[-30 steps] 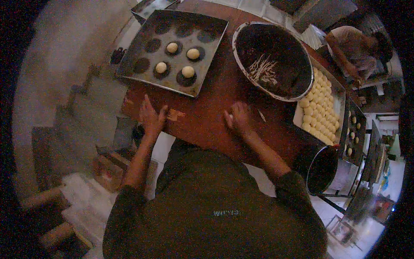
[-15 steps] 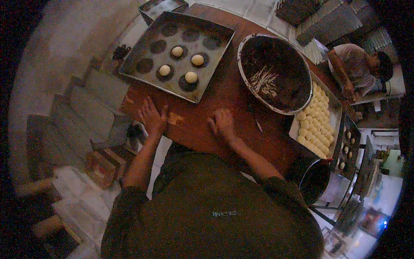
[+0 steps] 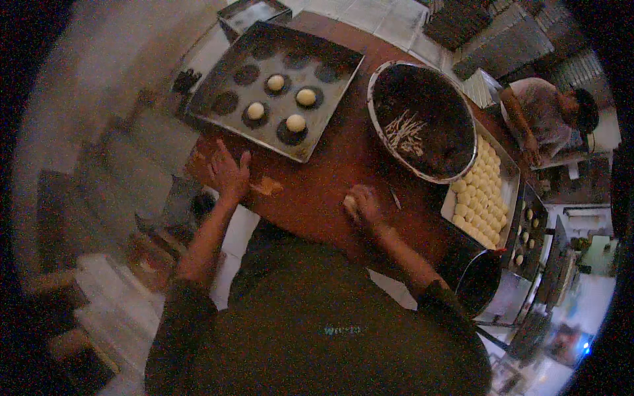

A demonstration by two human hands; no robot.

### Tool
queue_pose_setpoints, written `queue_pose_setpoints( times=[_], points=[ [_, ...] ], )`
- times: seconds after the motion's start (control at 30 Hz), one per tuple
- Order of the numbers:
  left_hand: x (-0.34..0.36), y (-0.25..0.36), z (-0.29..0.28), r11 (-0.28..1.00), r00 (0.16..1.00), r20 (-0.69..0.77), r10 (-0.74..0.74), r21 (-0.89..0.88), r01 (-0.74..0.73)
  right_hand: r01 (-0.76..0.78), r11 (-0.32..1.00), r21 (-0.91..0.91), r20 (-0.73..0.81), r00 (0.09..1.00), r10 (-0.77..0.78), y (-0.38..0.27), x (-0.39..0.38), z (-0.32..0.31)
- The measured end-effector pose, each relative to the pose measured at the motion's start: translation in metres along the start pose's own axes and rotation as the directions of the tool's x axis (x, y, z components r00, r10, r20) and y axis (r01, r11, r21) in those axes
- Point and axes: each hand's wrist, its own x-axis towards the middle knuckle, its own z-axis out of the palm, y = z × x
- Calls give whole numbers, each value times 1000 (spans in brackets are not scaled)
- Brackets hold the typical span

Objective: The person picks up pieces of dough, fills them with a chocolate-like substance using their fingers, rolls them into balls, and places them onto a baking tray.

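Observation:
My left hand (image 3: 230,173) is open at the near left of the reddish-brown table (image 3: 317,195), fingers spread, holding nothing. On the tabletop to its right, my right hand (image 3: 366,206) is closed round a small pale dough ball (image 3: 350,203), mostly hidden by the fingers. Beyond my hands lies a square metal baking tray (image 3: 228,132) with dark round marks. Several dough balls (image 3: 296,123) sit on some of these marks. Right of the tray stands a large oval basin (image 3: 376,122) with a dark inside and a bunch of pale strands at its near left.
A shallow box (image 3: 449,206) full of pale dough balls is right of the basin, beside a dark tray (image 3: 536,228) with a few more. A thin pale tool (image 3: 396,199) lies near my right hand. A black bucket (image 3: 479,280) stands near my right elbow. Another person (image 3: 538,112) works at far right.
My right hand has moved right and slightly nearer, and a pale dough ball now shows in its fingers. My left hand has shifted slightly left, still spread. The view has tilted a little.

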Motion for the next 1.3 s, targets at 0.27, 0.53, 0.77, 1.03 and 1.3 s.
queue_pose_setpoints(
  times=[0.27, 0.53, 0.77, 1.03, 1.3],
  points=[
    [-3, 23, -21, 969, 905, 416, -93, 248, -14, -223, 973, 68, 161, 965, 210, -64, 11, -58],
    [10, 29, -48, 988, 972, 230, -48, 154, 12, -160, 923, 349, 161, 981, 109, -137, 370, 23],
    [21, 14, 0, 1000, 976, 219, -24, -5, 26, -29, 1000, 2, 202, 979, 27, -92, 480, 183],
    [25, 11, -5, 987, 988, -27, 154, 41, -153, -130, 919, 373, 16, 991, 133, -181, 343, 34],
    [54, -22, 19, 982, 988, 27, 149, 109, -151, -199, 922, 332, -234, 930, 285, -155, 183, -78]
  ],
)
